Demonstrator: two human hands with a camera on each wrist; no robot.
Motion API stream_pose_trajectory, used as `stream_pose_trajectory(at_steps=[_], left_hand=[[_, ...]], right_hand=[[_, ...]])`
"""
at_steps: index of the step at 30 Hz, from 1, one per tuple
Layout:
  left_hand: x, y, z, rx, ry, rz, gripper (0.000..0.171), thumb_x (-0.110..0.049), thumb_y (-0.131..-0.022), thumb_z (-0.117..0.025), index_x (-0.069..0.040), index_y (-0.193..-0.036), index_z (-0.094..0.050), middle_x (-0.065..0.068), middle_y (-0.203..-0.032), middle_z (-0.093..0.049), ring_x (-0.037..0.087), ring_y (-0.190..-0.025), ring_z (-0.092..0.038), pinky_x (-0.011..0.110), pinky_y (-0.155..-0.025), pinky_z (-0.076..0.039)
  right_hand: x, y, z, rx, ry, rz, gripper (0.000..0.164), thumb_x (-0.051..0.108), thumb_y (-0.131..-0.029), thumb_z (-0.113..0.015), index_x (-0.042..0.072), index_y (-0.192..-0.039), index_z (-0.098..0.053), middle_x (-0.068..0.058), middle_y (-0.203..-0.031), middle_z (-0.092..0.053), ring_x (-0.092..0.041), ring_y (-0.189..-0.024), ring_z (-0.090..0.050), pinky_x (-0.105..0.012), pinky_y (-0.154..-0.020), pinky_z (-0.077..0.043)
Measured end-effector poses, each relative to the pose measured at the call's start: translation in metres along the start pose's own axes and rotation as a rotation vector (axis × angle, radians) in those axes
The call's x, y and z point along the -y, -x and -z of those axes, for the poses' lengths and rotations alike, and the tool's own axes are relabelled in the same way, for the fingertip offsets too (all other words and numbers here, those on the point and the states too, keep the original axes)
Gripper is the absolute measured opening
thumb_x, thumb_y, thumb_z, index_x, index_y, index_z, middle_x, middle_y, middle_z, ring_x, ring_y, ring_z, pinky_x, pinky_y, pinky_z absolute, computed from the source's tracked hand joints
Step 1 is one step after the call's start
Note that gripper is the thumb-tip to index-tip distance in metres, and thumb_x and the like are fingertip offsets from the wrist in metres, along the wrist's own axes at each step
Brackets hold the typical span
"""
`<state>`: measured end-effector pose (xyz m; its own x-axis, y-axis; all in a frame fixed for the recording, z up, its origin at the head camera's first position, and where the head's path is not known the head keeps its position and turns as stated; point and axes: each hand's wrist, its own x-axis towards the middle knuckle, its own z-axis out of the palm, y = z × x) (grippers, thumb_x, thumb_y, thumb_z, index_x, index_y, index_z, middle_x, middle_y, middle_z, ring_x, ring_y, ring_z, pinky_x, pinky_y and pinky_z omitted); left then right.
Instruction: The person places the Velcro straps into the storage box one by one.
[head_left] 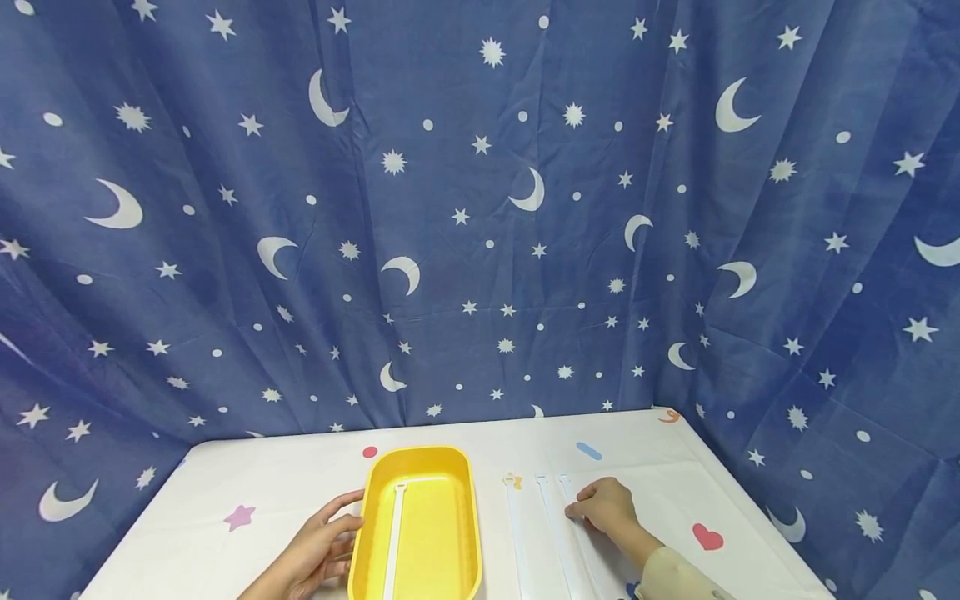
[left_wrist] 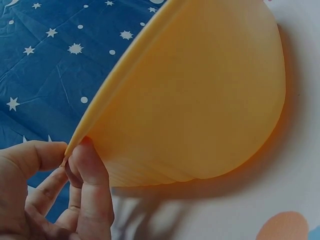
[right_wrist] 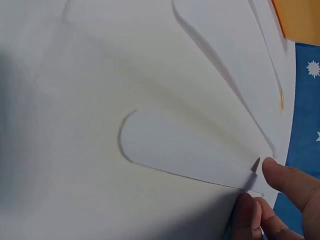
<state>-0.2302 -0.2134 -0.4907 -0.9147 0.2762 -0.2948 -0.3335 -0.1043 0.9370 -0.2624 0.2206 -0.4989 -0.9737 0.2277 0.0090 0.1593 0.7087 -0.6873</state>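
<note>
A yellow tray with raised sides stands at the middle front of the table, and one white cable tie lies lengthwise inside it. My left hand grips the tray's left rim, thumb and fingers pinching the wall in the left wrist view. To the tray's right, several white cable ties lie side by side, slotted heads away from me. My right hand pinches the rightmost cable tie just below its head; its rounded tail shows in the right wrist view.
The table has a white cloth printed with coloured shapes, among them a red heart and a purple star. Blue curtains with white moons and stars stand behind the table and along its sides.
</note>
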Motion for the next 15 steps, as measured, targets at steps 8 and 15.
stream_pose_trajectory(at_steps=[8,15], left_hand=[[-0.0004,0.0,0.0001,-0.007,-0.003,0.004,0.071,-0.02,-0.097,-0.057,-0.005,-0.154,-0.017,0.012,-0.101,-0.07,0.02,-0.084,-0.072,0.035,-0.071,-0.062],[-0.0007,0.0006,-0.0002,-0.006,-0.002,0.001,0.071,-0.02,-0.097,-0.057,-0.005,-0.154,-0.017,0.012,-0.101,-0.07,0.021,-0.085,-0.072,0.036,-0.071,-0.062]], right_hand=[[-0.0007,-0.0003,-0.0032,-0.017,-0.012,0.01,0.024,0.006,-0.063,-0.086,-0.001,-0.078,-0.069,-0.002,-0.061,-0.062,-0.01,-0.051,-0.057,-0.022,-0.048,-0.05],[0.002,-0.0002,-0.0002,-0.015,0.0,-0.003,0.022,0.004,-0.062,-0.086,0.001,-0.075,-0.069,-0.001,-0.062,-0.063,-0.01,-0.051,-0.057,-0.021,-0.047,-0.049]])
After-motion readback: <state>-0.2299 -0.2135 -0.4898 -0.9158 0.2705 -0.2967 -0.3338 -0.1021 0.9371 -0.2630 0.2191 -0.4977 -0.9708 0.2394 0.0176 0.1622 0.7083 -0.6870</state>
